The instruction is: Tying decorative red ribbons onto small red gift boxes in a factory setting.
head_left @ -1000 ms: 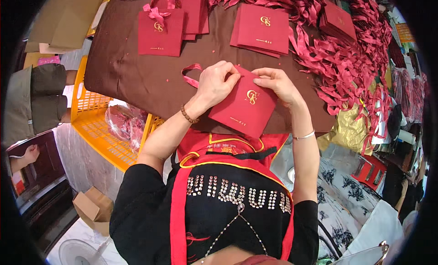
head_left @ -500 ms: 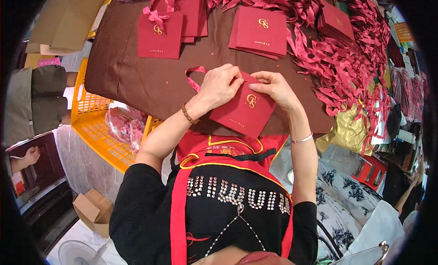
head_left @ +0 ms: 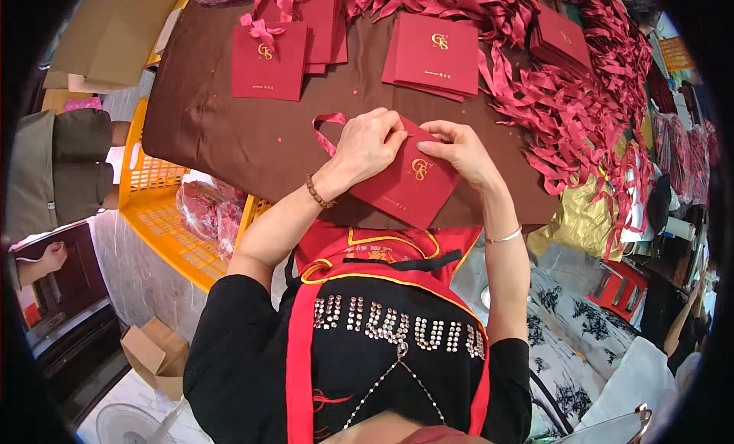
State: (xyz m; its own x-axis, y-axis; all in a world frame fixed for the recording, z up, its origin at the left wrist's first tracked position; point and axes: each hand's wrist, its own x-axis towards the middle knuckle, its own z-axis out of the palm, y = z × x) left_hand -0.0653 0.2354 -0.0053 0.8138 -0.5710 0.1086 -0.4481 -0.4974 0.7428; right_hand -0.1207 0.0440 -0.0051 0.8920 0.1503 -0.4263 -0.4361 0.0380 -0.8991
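Hands (head_left: 368, 146) (head_left: 465, 152) closer together, bag (head_left: 405, 185) between

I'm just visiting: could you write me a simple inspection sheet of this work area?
Surface: brown cloth, a few small red specks on it.
Job's things: flat red square, held at an angle; ribbon loop beside the left hand; stack of red squares beyond.
Clutter: heap of red ribbons at right.
Grip: right hand holds the square, thumb on its front; left fingers at its upper edge, exact hold hidden.
Cables: none certain.
Surroundings: orange crate with plastic-wrapped bundles, cardboard box, another person's hand.
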